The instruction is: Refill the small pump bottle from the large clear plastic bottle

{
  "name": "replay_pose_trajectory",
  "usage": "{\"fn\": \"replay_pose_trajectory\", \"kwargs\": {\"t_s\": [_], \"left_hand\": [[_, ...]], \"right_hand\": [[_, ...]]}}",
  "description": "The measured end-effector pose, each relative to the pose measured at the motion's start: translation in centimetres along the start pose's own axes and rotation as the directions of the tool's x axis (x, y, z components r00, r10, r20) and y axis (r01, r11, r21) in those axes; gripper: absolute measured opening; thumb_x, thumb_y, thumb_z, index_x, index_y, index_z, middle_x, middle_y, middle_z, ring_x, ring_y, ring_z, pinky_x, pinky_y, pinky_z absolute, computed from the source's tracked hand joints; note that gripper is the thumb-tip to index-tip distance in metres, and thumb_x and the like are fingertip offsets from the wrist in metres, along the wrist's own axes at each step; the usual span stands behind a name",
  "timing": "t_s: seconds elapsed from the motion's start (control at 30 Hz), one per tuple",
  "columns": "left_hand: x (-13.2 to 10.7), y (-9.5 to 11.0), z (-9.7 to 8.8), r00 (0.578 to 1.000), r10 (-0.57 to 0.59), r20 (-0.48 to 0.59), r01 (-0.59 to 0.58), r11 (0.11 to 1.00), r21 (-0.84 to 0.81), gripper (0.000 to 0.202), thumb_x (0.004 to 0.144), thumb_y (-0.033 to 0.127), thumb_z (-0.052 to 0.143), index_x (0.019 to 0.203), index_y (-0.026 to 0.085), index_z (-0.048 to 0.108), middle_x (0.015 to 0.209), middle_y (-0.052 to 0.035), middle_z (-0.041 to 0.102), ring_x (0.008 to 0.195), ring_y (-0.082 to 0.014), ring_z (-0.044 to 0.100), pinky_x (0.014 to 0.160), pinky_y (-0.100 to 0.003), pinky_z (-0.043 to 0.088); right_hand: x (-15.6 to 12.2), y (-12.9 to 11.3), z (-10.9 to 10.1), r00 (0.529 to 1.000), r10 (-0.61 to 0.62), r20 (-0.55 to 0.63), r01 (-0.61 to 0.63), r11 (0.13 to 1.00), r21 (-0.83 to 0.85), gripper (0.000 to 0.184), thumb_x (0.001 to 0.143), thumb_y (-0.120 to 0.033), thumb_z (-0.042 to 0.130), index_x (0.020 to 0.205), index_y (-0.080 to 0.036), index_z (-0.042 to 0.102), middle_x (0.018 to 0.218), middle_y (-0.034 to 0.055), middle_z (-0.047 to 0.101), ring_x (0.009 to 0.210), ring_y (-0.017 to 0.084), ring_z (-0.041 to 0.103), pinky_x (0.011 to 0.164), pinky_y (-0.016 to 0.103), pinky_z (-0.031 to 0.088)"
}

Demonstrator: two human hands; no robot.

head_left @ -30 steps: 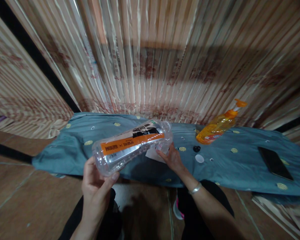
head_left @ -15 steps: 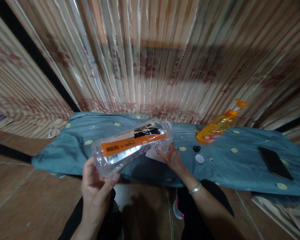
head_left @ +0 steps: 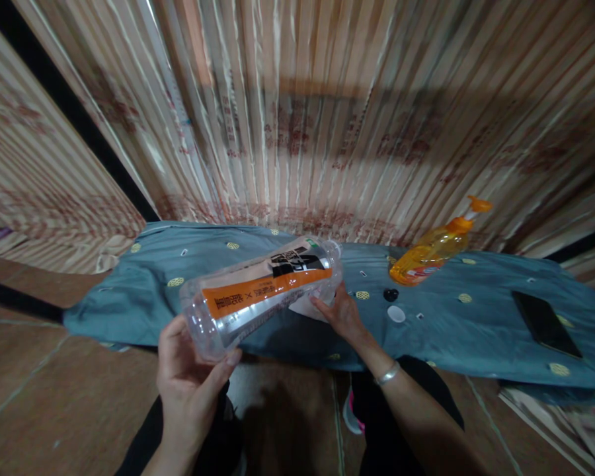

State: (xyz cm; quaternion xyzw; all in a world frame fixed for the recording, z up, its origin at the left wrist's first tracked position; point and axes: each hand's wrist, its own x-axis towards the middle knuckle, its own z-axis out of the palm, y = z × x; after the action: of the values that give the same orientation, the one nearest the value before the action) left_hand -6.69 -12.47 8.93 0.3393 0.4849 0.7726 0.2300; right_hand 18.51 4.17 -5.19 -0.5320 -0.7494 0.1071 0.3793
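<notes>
A clear plastic bottle (head_left: 262,287) with an orange, white and black label is held tilted above the blue cloth, its neck toward the upper right. My left hand (head_left: 191,377) grips its base, thumb below and fingers behind. At the neck end, my right hand (head_left: 344,314) is closed on the bottle, its fingers partly hidden behind it. Something flat and white, perhaps a tissue (head_left: 310,308), shows under the bottle beside my right thumb; whether I hold it I cannot tell. A white round cap (head_left: 395,314) and a small black object (head_left: 390,295) lie right of that hand.
The blue patterned cloth (head_left: 129,297) covers a long low surface. An orange pump bottle (head_left: 429,254) is on it at the right, with a black phone (head_left: 545,324) farther right. Behind hangs a striped curtain (head_left: 297,132). Dark bars (head_left: 79,125) frame the left side.
The bottle has rolled slightly, so more of its label's black print shows. My left hand has shifted a little left and down with its base. My right hand stays nearly in place.
</notes>
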Motion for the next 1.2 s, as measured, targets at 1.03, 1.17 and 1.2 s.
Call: {"fn": "replay_pose_trajectory", "kwargs": {"t_s": [1.03, 1.17, 1.2], "left_hand": [[-0.3, 0.4, 0.5, 0.999, 0.035, 0.01, -0.035, 0.999, 0.023, 0.065, 0.056, 0.025, 0.107, 0.114, 0.029, 0.077, 0.105, 0.002, 0.076, 0.097, -0.0168, 0.076, 0.088, -0.022, 0.065], [-0.2, 0.5, 0.5, 0.998, 0.067, -0.01, -0.066, 0.997, 0.037, 0.068, 0.051, 0.029, 0.108, 0.112, 0.025, 0.077, 0.102, -0.0002, 0.076, 0.1, -0.0209, 0.077, 0.084, -0.025, 0.066], [-0.2, 0.5, 0.6, 0.998, 0.064, -0.014, -0.064, 0.997, 0.045, 0.068, 0.052, 0.029, 0.108, 0.112, 0.025, 0.077, 0.102, -0.0006, 0.076, 0.101, -0.0219, 0.077, 0.085, -0.026, 0.066]], "right_hand": [[0.3, -1.1, -0.8, 0.995, 0.097, 0.024, -0.099, 0.988, 0.122, 0.064, 0.091, -0.041, 0.079, 0.148, -0.023, 0.055, 0.121, 0.02, 0.083, 0.111, 0.041, 0.082, 0.096, 0.065, 0.068], [0.3, -1.1, -0.8, 0.993, 0.113, 0.027, -0.115, 0.986, 0.122, 0.062, 0.092, -0.044, 0.078, 0.146, -0.023, 0.055, 0.119, 0.0193, 0.083, 0.106, 0.041, 0.082, 0.091, 0.064, 0.069], [0.3, -1.2, -0.8, 0.993, 0.114, 0.027, -0.116, 0.986, 0.122, 0.061, 0.092, -0.045, 0.078, 0.145, -0.023, 0.056, 0.118, 0.0186, 0.084, 0.105, 0.041, 0.082, 0.091, 0.064, 0.069]]}}
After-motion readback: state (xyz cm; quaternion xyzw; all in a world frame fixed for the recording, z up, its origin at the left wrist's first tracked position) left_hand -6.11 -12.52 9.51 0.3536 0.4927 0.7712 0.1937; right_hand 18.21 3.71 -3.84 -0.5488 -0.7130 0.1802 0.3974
